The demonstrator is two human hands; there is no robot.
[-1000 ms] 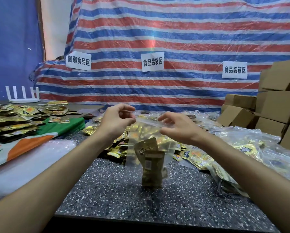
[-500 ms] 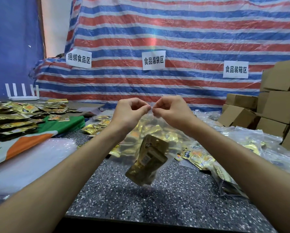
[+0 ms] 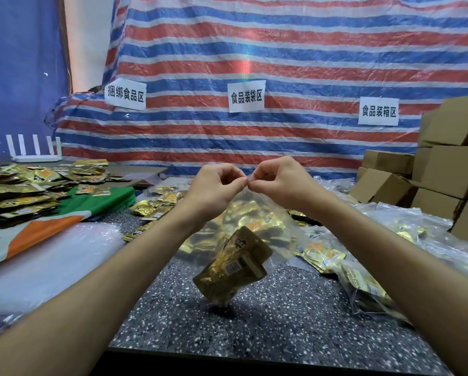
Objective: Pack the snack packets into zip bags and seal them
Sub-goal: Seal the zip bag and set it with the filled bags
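A clear zip bag (image 3: 271,221) hangs tilted above the speckled table (image 3: 276,321), its lowest corner close to the surface. Gold snack packets (image 3: 234,264) lie in its lower part. My left hand (image 3: 214,188) and my right hand (image 3: 279,183) pinch the bag's top strip side by side, fingertips nearly touching at one spot. A heap of loose gold packets (image 3: 157,204) lies behind my hands. More packets (image 3: 18,191) are stacked at the far left.
Filled clear bags (image 3: 368,291) lie at the right, with cardboard boxes (image 3: 450,172) stacked behind them. A green, orange and white cloth (image 3: 48,226) and bubble wrap (image 3: 40,270) cover the left side. A white router (image 3: 34,153) stands at the back left.
My hands came together from the two ends of the bag's top and rose. The bag lifted off the table and swung into a tilt.
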